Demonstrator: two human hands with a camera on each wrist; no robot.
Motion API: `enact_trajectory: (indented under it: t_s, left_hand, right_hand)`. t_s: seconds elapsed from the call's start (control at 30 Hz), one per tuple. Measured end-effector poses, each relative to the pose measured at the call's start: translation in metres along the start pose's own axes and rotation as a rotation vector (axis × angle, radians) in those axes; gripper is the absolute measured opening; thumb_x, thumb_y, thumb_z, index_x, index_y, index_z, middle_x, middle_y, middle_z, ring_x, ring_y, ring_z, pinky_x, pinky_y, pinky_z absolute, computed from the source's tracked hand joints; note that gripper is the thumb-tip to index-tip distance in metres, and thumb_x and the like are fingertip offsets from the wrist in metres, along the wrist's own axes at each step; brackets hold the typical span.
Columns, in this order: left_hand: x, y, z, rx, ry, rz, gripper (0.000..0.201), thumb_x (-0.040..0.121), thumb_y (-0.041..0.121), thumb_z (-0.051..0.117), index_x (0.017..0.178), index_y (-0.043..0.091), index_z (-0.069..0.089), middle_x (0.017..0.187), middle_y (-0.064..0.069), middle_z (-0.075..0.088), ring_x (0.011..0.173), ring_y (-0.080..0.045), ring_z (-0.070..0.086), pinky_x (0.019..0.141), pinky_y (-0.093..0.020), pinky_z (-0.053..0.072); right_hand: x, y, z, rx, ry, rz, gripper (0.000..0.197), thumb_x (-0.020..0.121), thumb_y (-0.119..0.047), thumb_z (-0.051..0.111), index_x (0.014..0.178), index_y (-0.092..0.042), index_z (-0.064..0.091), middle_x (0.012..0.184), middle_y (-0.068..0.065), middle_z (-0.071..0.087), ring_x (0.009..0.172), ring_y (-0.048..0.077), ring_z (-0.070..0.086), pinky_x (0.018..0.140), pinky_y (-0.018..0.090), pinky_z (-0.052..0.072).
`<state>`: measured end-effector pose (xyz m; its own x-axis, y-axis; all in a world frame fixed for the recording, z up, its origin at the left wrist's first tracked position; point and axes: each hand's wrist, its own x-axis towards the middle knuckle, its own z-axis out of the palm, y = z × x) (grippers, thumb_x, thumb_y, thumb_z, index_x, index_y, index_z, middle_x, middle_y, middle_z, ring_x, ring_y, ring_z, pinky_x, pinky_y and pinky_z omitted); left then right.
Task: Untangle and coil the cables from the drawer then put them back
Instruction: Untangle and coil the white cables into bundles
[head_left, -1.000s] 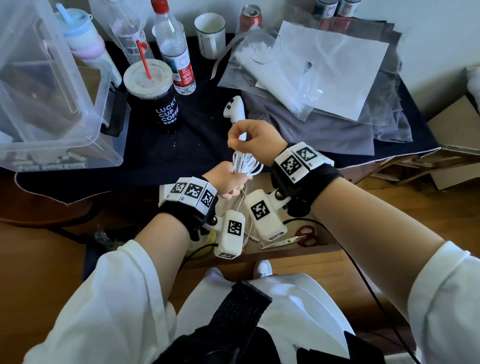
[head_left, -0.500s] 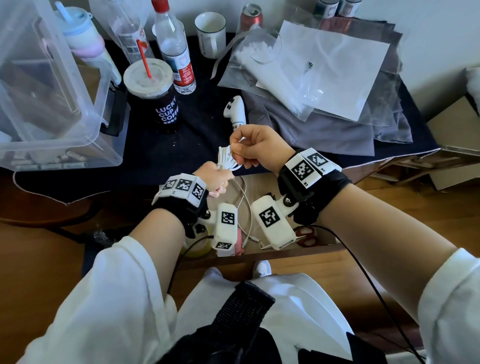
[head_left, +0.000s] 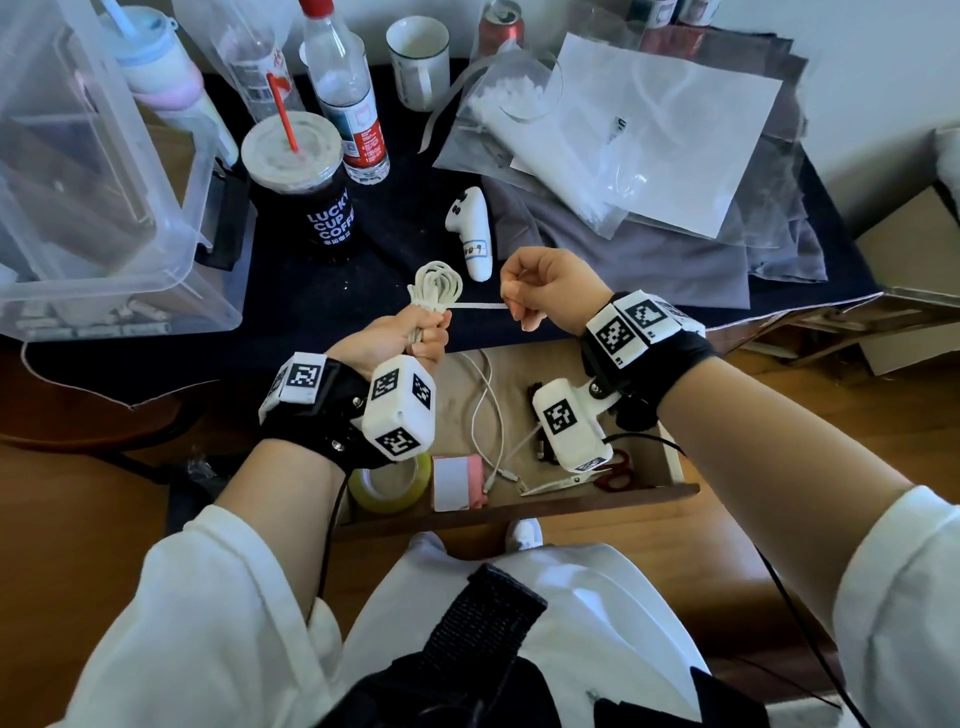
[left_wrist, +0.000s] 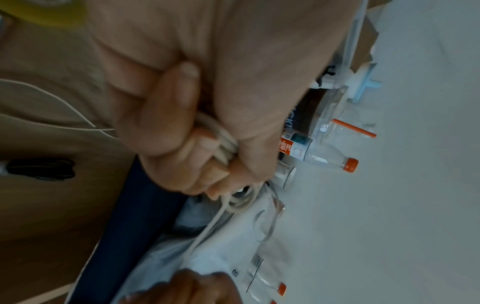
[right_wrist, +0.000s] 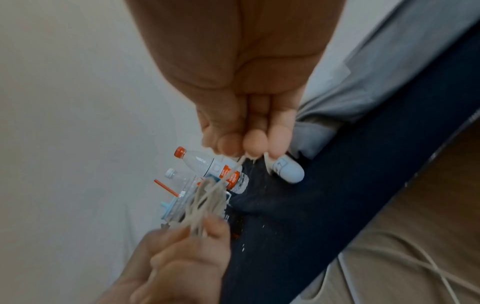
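Observation:
My left hand (head_left: 410, 338) grips a coiled white cable (head_left: 435, 286) in its fist above the open wooden drawer (head_left: 519, 512); the loops stick out past the fingers (left_wrist: 228, 152). A short free end of that cable (head_left: 478, 305) runs taut to the right, where my right hand (head_left: 540, 288) pinches it between thumb and fingertips (right_wrist: 255, 142). The coil (right_wrist: 207, 197) shows blurred in the right wrist view. A second, thin white cable (head_left: 485, 410) lies loose in the drawer.
The drawer also holds a yellow tape roll (head_left: 389, 480), a pink-and-white pad (head_left: 457, 480), scissors (head_left: 613, 475) and a dark clip. On the dark tabletop stand a coffee cup (head_left: 306, 176), bottle (head_left: 345, 88), white controller (head_left: 470, 231), clear bin (head_left: 88, 171) and plastic bags (head_left: 649, 124).
The hands have moved apart: my left hand now holds the coil alone, turned loops-up, and my right hand has drawn the free end out to the right.

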<state>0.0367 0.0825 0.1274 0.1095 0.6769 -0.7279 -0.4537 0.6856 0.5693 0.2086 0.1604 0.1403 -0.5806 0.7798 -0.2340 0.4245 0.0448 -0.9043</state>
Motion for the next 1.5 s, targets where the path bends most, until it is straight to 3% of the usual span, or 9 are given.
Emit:
enact_trajectory:
  t_s: [0.17,0.3,0.5,0.57,0.7,0.9,1.07,1.23,1.5]
  left_hand:
    - [-0.004,-0.001,0.01,0.128,0.082,0.084,0.018,0.096,0.011,0.037,0.078,0.014,0.042,0.044,0.006,0.037,0.032,-0.003,0.028,0.028,-0.012,0.015]
    - [-0.005,-0.006,0.022,0.443,0.097,0.256,0.024,0.096,0.01,0.044,0.073,0.014,0.046,0.051,0.003,0.037,0.039,-0.005,0.03,0.034,-0.014,0.016]
    - [-0.002,-0.009,0.025,0.653,0.05,0.295,0.021,0.092,0.004,0.044,0.072,0.01,0.051,0.062,-0.005,0.041,0.038,-0.005,0.032,0.035,-0.012,0.02]
    - [-0.001,-0.012,0.027,0.647,0.05,0.275,0.022,0.09,0.001,0.042,0.072,0.011,0.048,0.062,-0.005,0.039,0.035,-0.003,0.032,0.033,-0.011,0.02]
    - [0.001,-0.014,0.028,0.623,0.089,0.264,0.02,0.093,0.007,0.047,0.073,0.011,0.047,0.06,-0.006,0.037,0.034,-0.004,0.031,0.032,-0.01,0.019]
    - [0.0,-0.01,0.032,0.669,0.131,0.258,0.021,0.092,0.009,0.049,0.071,0.01,0.048,0.057,-0.006,0.038,0.035,-0.006,0.033,0.034,-0.013,0.021]
    - [-0.004,-0.001,0.033,0.714,0.181,0.27,0.018,0.091,0.005,0.045,0.074,0.011,0.048,0.059,-0.004,0.04,0.043,-0.01,0.036,0.035,-0.012,0.024]
    - [-0.011,0.004,0.035,0.38,0.076,0.231,0.013,0.093,0.008,0.043,0.083,0.013,0.049,0.054,0.002,0.036,0.035,-0.002,0.031,0.03,-0.011,0.017]
    - [-0.016,0.016,0.041,0.6,0.111,0.365,0.016,0.09,0.007,0.047,0.076,0.012,0.052,0.054,0.001,0.04,0.036,-0.003,0.032,0.032,-0.012,0.019]
  right_hand:
    - [0.0,-0.004,0.009,-0.152,0.019,0.129,0.01,0.09,-0.021,0.053,0.083,-0.017,0.059,0.06,0.004,0.06,0.051,0.01,0.058,0.058,0.02,0.052]
    - [-0.004,-0.008,0.015,-0.494,-0.151,0.175,0.045,0.092,-0.052,0.041,0.103,-0.018,0.068,0.076,0.004,0.067,0.081,0.016,0.061,0.081,0.03,0.047]
    - [-0.006,-0.001,0.022,-0.445,-0.148,0.12,0.037,0.096,-0.033,0.044,0.104,-0.007,0.069,0.068,-0.008,0.047,0.081,0.007,0.045,0.076,0.019,0.038]
    - [-0.005,0.001,0.024,-0.265,-0.16,0.202,0.034,0.095,-0.025,0.048,0.095,0.004,0.065,0.067,-0.003,0.055,0.061,0.008,0.053,0.064,0.019,0.043]
    - [-0.002,0.004,0.028,-0.226,-0.06,0.217,0.022,0.093,-0.021,0.054,0.082,-0.006,0.065,0.052,-0.003,0.054,0.038,0.004,0.048,0.044,0.013,0.042]
    - [-0.003,0.001,0.02,-0.421,0.055,0.071,0.019,0.088,-0.024,0.06,0.086,-0.01,0.072,0.053,-0.01,0.054,0.069,0.009,0.056,0.067,0.015,0.043]
    - [0.002,-0.003,0.019,-0.421,0.093,0.029,0.014,0.087,-0.024,0.063,0.088,-0.013,0.072,0.058,-0.003,0.059,0.07,0.011,0.058,0.072,0.022,0.047]
    - [0.003,-0.007,0.016,-0.311,0.14,-0.03,0.015,0.088,-0.022,0.061,0.088,-0.011,0.072,0.06,-0.004,0.061,0.054,-0.005,0.054,0.063,0.002,0.038]
    - [0.003,-0.011,0.009,-0.208,0.158,-0.045,0.013,0.088,-0.022,0.061,0.084,-0.014,0.071,0.057,-0.01,0.058,0.051,-0.005,0.052,0.063,0.007,0.041]
